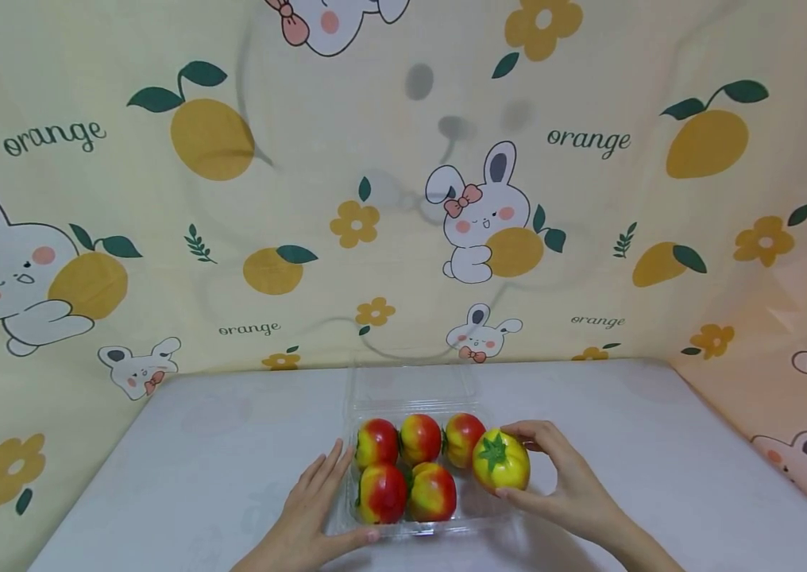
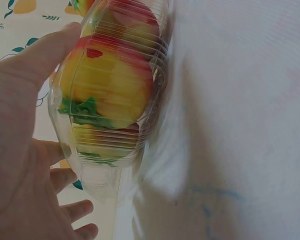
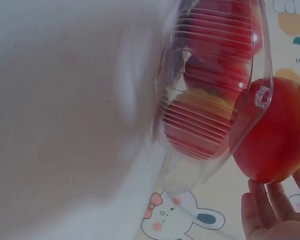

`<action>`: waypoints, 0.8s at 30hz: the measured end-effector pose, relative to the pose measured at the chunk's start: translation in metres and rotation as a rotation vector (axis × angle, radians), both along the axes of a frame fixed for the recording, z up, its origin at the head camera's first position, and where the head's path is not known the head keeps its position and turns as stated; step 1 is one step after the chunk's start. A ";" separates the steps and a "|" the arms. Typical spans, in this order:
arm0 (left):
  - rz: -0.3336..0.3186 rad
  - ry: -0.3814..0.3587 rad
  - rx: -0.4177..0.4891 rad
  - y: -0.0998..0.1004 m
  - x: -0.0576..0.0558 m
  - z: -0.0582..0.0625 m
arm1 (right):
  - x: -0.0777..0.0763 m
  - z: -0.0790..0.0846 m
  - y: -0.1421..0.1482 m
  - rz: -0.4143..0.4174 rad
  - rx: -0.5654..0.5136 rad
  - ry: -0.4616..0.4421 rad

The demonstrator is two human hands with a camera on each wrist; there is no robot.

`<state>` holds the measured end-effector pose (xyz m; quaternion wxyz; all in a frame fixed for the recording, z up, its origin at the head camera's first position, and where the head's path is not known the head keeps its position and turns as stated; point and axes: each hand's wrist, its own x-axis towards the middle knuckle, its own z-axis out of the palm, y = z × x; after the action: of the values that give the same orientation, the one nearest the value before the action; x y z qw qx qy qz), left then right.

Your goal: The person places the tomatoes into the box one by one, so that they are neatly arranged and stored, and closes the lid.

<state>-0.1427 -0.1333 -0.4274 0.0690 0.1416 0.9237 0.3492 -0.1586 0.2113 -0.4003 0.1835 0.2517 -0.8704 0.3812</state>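
My right hand [image 1: 568, 485] holds a red-and-yellow fruit [image 1: 501, 461] between thumb and fingers, its green star-shaped leaf cap facing the head camera. The fruit is at the right side of a clear plastic clamshell box [image 1: 432, 526], above its front right part. In the right wrist view, the fingers [image 3: 272, 205] reach under this fruit's red end [image 3: 272, 132]. Several similar fruits [image 1: 384, 492] sit in the box, three in the back row and two in front. My left hand [image 1: 310, 508] touches the box's left side with extended fingers, its thumb by the front edge.
The box's clear lid [image 1: 411, 385] stands open at the back. A white-covered table [image 1: 232, 445] lies under everything. Behind it hangs a cream cloth [image 1: 389, 119] printed with rabbits and oranges, which also runs along the right side.
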 end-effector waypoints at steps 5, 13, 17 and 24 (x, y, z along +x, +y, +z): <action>0.000 -0.002 0.000 0.001 -0.002 0.001 | -0.002 0.001 -0.002 0.015 0.035 0.042; 0.008 -0.017 -0.002 0.001 -0.005 0.001 | -0.004 0.003 -0.006 0.043 0.119 0.065; 0.014 -0.032 -0.010 0.002 -0.005 0.001 | -0.003 0.001 -0.008 0.089 0.145 0.054; 0.048 -0.098 -0.029 0.004 -0.004 -0.001 | -0.001 -0.002 -0.012 0.100 0.221 -0.065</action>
<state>-0.1465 -0.1296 -0.4283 0.1078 0.1011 0.9274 0.3437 -0.1596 0.1990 -0.4026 0.1072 0.3010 -0.8990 0.2995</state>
